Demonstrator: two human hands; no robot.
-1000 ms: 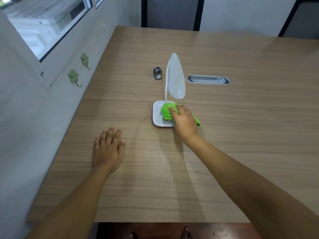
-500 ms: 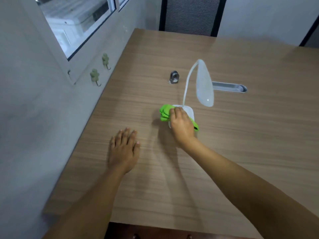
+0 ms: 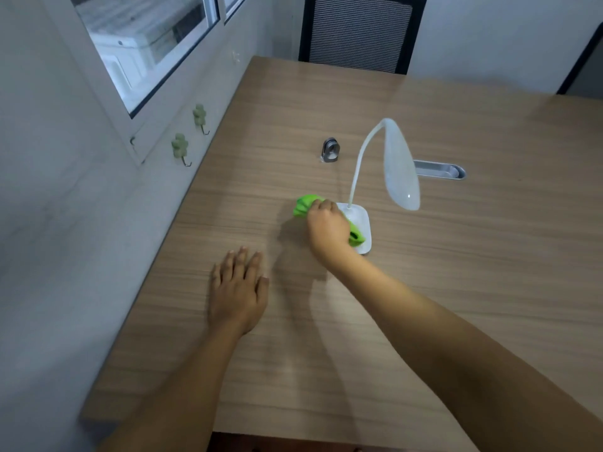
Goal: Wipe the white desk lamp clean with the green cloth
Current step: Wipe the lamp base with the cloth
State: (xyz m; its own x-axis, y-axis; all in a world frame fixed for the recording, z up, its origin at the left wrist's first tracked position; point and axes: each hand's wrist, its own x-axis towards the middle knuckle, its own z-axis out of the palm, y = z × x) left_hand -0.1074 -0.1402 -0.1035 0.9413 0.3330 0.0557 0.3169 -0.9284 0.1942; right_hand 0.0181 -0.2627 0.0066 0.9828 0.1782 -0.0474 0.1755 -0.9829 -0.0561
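Wooden desk along a grey wall with window, chair at far end. White desk lamp stands mid-desk, square base flat, thin neck arching up to a drooping head. Right hand fisted around the green cloth, pressing it on the base's left edge; cloth bunches out both sides of the fist. Left hand flat on the desk, fingers spread, holding nothing, well apart from the lamp. Small metal clip and cable slot behind. Risk: nobody steadies the base, so a hard sideways rub could slide or tip the top-heavy lamp; neck and head look unwiped yet
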